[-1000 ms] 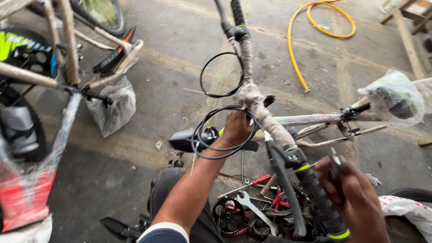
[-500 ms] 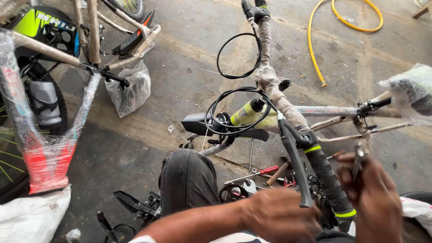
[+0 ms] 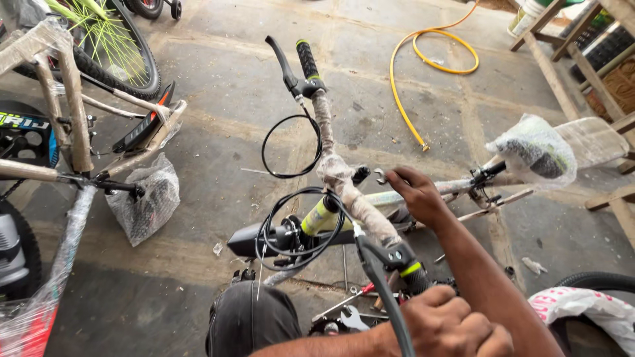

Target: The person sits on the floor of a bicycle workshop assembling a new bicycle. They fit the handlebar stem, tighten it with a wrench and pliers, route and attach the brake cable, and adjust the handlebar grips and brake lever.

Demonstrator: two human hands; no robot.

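— What's the handlebar (image 3: 344, 182) made of?
— Metal, wrapped in pale, crinkled paper-like packing; just below it the black cables (image 3: 297, 228) look smooth and slightly glossy.
— And the grips?
— Matt black rubber with a yellow-green band, like the far grip (image 3: 307, 59); beside it the brake lever (image 3: 281, 61) is matt black.
— To the right of the handlebar?
— A wrench (image 3: 381, 176) of bright bare metal at the right hand (image 3: 417, 195), and shiny clear plastic film over the saddle (image 3: 534, 153).
— The floor (image 3: 218, 79)?
— Rough, stained concrete.

Clear plastic bag (image 3: 147, 198) on floor left; white printed bag (image 3: 582, 311) lower right
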